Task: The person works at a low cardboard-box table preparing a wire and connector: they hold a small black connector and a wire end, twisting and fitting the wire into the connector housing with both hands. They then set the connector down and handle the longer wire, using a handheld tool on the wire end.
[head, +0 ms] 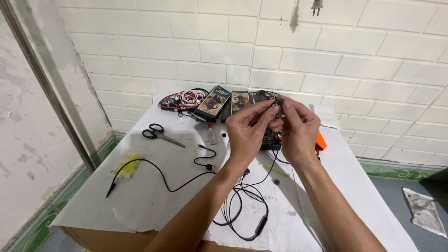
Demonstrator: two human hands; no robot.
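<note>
- Tabletop [140,196], covered in white paper, fills the lower view and runs up to a white brick wall [354,65].
- Your left hand [247,130] and right hand [298,128] are raised together above the middle of the table.
- Both hands pinch one small dark earpiece [278,103] between thumb and fingertips, closed on it from either side.
- A thin black earphone cable [242,210] hangs below your wrists and loops on the paper.
- A separate black cable [163,177] lies to the left, apart from the hands.
- Black-handled scissors [158,133] rest further left, with small printed boxes [214,102] and coiled red and white cables [184,99] at the back.
- Judging by the grip, you are working on the earpiece itself; the next move calls for fine, steady fingertip pressure.
</note>
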